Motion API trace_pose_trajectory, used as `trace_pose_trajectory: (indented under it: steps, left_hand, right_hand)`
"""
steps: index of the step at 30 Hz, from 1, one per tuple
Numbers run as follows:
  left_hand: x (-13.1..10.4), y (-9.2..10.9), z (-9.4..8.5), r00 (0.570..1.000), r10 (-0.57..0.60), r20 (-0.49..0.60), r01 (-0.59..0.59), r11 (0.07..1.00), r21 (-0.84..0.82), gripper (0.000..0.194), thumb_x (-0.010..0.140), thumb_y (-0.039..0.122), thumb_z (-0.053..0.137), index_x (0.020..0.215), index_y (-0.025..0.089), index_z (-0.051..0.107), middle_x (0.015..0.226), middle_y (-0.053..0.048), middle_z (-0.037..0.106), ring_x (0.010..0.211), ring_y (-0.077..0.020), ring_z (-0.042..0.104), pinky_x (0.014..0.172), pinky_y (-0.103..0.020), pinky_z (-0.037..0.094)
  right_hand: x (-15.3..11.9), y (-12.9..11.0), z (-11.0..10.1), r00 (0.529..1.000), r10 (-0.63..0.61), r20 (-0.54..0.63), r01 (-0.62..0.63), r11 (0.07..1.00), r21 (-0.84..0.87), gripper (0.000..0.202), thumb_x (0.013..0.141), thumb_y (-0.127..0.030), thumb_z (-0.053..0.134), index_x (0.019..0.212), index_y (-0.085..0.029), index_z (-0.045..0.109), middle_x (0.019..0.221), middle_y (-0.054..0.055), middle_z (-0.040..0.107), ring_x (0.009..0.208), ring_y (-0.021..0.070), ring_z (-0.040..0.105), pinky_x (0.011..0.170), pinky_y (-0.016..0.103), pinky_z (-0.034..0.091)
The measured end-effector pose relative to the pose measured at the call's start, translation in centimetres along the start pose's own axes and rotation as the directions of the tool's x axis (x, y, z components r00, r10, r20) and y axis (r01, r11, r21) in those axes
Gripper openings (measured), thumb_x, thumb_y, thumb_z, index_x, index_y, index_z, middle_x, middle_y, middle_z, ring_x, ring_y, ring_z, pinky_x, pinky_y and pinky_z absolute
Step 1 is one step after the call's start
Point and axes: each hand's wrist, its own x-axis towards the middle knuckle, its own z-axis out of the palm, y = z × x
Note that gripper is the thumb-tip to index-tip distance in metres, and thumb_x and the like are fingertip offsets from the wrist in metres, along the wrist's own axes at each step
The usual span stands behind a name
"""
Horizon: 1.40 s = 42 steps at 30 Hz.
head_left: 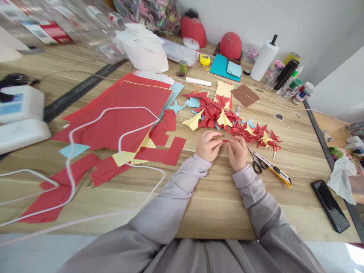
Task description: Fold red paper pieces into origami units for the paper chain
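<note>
A small piece of red paper (224, 140) is stretched between my two hands, low over the wooden table. My left hand (208, 146) pinches its left end, and my right hand (237, 151) pinches the right end. Most of the paper is hidden by the fingers. Just beyond my hands lies a pile of folded red, yellow and light blue paper pieces (212, 113). More folded red and yellow star shapes (257, 133) spread to the right of it. Scissors (258, 163) and a yellow utility knife (277, 172) rest to the right of my right hand.
Large red sheets (136, 106) and cut red scraps (176, 151) lie to the left, crossed by a white cable (121, 142). A black phone (330, 204) is at the right. Bottles (303, 93), tape and a blue pad (224, 67) stand or lie at the back.
</note>
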Motion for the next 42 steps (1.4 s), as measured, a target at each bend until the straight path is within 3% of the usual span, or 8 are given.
trace_pose_trajectory:
  steps: [2, 6, 9, 13, 21, 27, 42]
  left_hand:
    - [0.0, -0.1, -0.2, 0.999, 0.025, 0.025, -0.026, 0.999, 0.026, 0.012, 0.077, 0.02, 0.054, 0.074, 0.019, 0.065, 0.095, -0.007, 0.062, 0.091, -0.0187, 0.052, 0.078, -0.038, 0.046]
    - [0.1, -0.1, -0.3, 0.995, 0.063, 0.083, -0.068, 0.996, 0.064, 0.015, 0.078, 0.02, 0.051, 0.076, 0.018, 0.065, 0.095, -0.008, 0.062, 0.091, -0.0195, 0.051, 0.079, -0.039, 0.045]
    - [0.1, 0.1, -0.3, 0.989, 0.084, 0.122, -0.096, 0.991, 0.089, 0.018, 0.079, 0.02, 0.047, 0.075, 0.018, 0.065, 0.094, -0.009, 0.062, 0.091, -0.0197, 0.051, 0.078, -0.039, 0.045]
    - [0.1, 0.4, -0.3, 0.976, 0.146, 0.16, -0.168, 0.977, 0.133, 0.023, 0.08, 0.017, 0.042, 0.074, 0.017, 0.065, 0.093, -0.008, 0.064, 0.091, -0.0202, 0.051, 0.076, -0.039, 0.044]
    - [0.4, 1.0, -0.5, 0.96, 0.238, 0.148, -0.259, 0.955, 0.147, 0.024, 0.081, 0.012, 0.04, 0.077, 0.017, 0.063, 0.091, -0.005, 0.066, 0.087, -0.0179, 0.052, 0.074, -0.035, 0.043]
    - [0.3, 1.0, -0.6, 0.967, 0.21, 0.144, -0.229, 0.964, 0.133, 0.023, 0.081, 0.013, 0.04, 0.078, 0.017, 0.063, 0.091, -0.005, 0.066, 0.089, -0.0181, 0.052, 0.074, -0.036, 0.043]
    - [0.2, 1.2, -0.8, 0.976, 0.185, 0.111, -0.2, 0.969, 0.146, 0.021, 0.079, 0.012, 0.043, 0.078, 0.018, 0.063, 0.095, -0.005, 0.067, 0.089, -0.0186, 0.053, 0.076, -0.037, 0.043]
  right_hand:
    - [-0.1, 0.0, -0.2, 0.99, -0.133, 0.052, 0.141, 0.971, -0.194, 0.017, 0.081, -0.022, 0.05, 0.094, -0.022, 0.062, 0.095, 0.008, 0.057, 0.092, 0.0194, 0.05, 0.081, 0.036, 0.041]
    - [-0.1, 0.2, -0.6, 0.956, -0.26, 0.134, 0.293, 0.848, -0.442, 0.018, 0.08, -0.019, 0.052, 0.093, -0.025, 0.063, 0.094, 0.006, 0.061, 0.093, 0.0209, 0.049, 0.082, 0.037, 0.035]
    - [0.0, 0.4, -0.7, 0.92, -0.316, 0.234, 0.392, 0.783, -0.483, 0.019, 0.082, -0.018, 0.049, 0.095, -0.023, 0.062, 0.091, 0.006, 0.063, 0.09, 0.0193, 0.05, 0.081, 0.036, 0.034]
    - [0.1, 0.2, -0.8, 0.89, -0.359, 0.279, 0.454, 0.746, -0.488, 0.019, 0.082, -0.017, 0.048, 0.095, -0.021, 0.061, 0.09, 0.006, 0.064, 0.09, 0.0184, 0.05, 0.081, 0.035, 0.033]
    - [0.3, 0.0, -0.9, 0.907, -0.364, 0.21, 0.421, 0.793, -0.44, 0.016, 0.079, -0.016, 0.049, 0.087, -0.02, 0.062, 0.09, 0.005, 0.066, 0.093, 0.0189, 0.051, 0.089, 0.039, 0.03]
    - [0.5, 0.4, -1.1, 0.908, -0.36, 0.214, 0.418, 0.797, -0.435, 0.014, 0.077, -0.016, 0.051, 0.085, -0.02, 0.062, 0.088, 0.004, 0.066, 0.091, 0.0186, 0.051, 0.087, 0.038, 0.031]
    - [0.2, 1.0, -0.8, 0.965, -0.242, 0.101, 0.261, 0.842, -0.471, 0.01, 0.078, -0.018, 0.051, 0.079, -0.018, 0.061, 0.082, 0.006, 0.065, 0.087, 0.0199, 0.052, 0.083, 0.037, 0.032]
